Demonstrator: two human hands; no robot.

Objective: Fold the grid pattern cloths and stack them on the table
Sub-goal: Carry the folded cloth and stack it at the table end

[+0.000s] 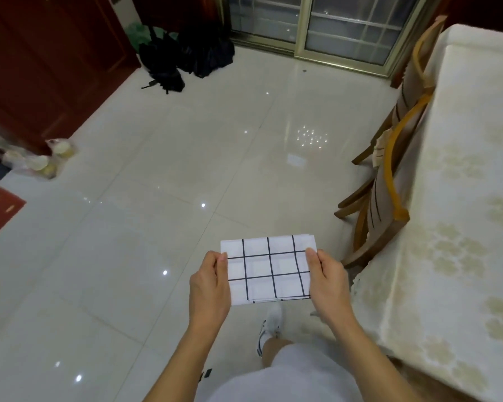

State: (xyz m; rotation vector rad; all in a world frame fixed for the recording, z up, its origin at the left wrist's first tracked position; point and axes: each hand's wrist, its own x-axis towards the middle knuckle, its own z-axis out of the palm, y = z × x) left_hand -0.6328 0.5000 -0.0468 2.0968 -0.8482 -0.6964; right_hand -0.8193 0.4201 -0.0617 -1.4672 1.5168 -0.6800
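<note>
Floor: glossy pale tiles [145, 216] underfoot.
Cloth: folded grid pattern cloth [269, 269] held level in mid-air, just left of the surface [447, 227].
Left hand [208, 281]: fingers pinching cloth's left edge.
Right hand [327, 278]: fingers pinching right edge.
Beyond: wooden chairs [389, 181], black bags [183, 58].

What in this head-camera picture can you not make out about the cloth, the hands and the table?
- Cloth: its layer count and underside; only the top face shows.
- Left hand and right hand: the fingers under the cloth, hidden by it; only the thumbs lie on top.
- Table: its far side, cut off by the right edge, so any stack there is unseen.
- Bags by the cabinet: blurred.
</note>
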